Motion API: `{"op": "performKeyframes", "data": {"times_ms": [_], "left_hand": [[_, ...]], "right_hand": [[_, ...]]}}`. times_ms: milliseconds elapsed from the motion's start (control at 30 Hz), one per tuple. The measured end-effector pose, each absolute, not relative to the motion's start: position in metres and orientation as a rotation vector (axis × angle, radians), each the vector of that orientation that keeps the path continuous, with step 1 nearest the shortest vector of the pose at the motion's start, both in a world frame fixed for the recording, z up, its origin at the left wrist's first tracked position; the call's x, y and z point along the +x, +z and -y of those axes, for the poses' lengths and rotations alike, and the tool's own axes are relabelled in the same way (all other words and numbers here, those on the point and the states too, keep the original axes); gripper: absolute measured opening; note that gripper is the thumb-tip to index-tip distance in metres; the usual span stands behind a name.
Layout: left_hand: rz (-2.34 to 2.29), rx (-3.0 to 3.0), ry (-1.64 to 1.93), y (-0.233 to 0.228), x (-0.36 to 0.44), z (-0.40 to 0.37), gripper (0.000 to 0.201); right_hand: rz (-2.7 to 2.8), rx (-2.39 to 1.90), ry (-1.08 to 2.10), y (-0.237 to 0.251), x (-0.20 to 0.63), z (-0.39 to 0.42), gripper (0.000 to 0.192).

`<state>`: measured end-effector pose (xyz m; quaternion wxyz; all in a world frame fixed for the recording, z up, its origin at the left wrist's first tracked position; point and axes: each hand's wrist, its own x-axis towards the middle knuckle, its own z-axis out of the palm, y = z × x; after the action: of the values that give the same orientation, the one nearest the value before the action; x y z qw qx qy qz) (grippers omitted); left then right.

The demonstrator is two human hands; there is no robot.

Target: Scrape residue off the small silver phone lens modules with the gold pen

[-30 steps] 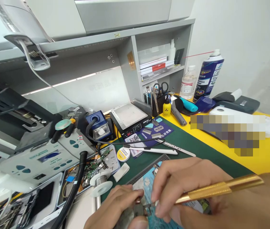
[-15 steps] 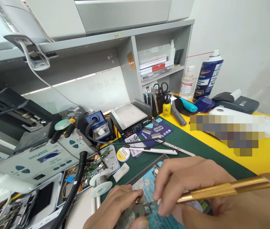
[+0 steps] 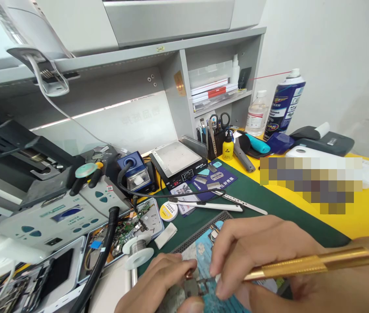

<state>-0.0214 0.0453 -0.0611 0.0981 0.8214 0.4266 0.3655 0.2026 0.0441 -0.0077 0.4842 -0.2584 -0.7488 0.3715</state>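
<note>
My right hand (image 3: 263,248) is closed around a gold-handled knife-like tool (image 3: 305,267). The thin front of the tool points left, beside a small dark part whose kind I cannot make out. My left hand (image 3: 160,278) pinches a small grey metal piece (image 3: 191,288) at the bottom centre, with a copper-coloured bit under the index fingertip. Tool tip and metal piece are very close together; whether they touch is unclear. Beneath both hands lies a blue and grey work mat (image 3: 200,245), partly covered by them.
A solder spool (image 3: 138,252) and a tray of circuit boards (image 3: 153,217) stand left of my hands. Beyond them are a white stick-like tool (image 3: 217,206), a heating plate (image 3: 178,157) and a grey soldering station (image 3: 70,217). A black hose (image 3: 101,256) runs down the left.
The rear end of the gold tool has swung slightly down and to the right. Both hands keep their grip almost in place.
</note>
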Motion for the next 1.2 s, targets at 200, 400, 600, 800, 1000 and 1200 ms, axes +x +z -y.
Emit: {"op": "performKeyframes", "data": {"times_ms": [200, 400, 600, 800, 1000, 1200], "left_hand": [[-1.26, 2.438, 1.067, -0.071, -0.023, -0.052, 0.055], [-1.268, 2.382, 1.105, -0.076, -0.023, -0.051, 0.047], [-1.291, 2.279, 1.15, -0.077, -0.028, -0.047, 0.04], [-1.288, 2.189, 1.128, -0.08, -0.022, -0.055, 0.053], [-1.349, 2.039, 1.172, -0.073, -0.013, -0.053, 0.047], [-1.386, 1.912, 1.234, -0.059, -0.006, -0.048, 0.046]], "right_hand": [[1.832, -0.772, 0.77, -0.013, 0.199, -0.038, 0.027], [1.848, -0.72, 0.814, -0.014, 0.201, -0.04, 0.026], [1.719, -0.781, 0.711, -0.019, 0.198, -0.034, 0.026], [1.935, -0.591, 0.83, -0.006, 0.21, -0.049, 0.037], [2.049, -0.483, 0.936, 0.002, 0.221, -0.058, 0.036], [1.946, -0.381, 0.805, -0.008, 0.21, -0.058, 0.025]]}}
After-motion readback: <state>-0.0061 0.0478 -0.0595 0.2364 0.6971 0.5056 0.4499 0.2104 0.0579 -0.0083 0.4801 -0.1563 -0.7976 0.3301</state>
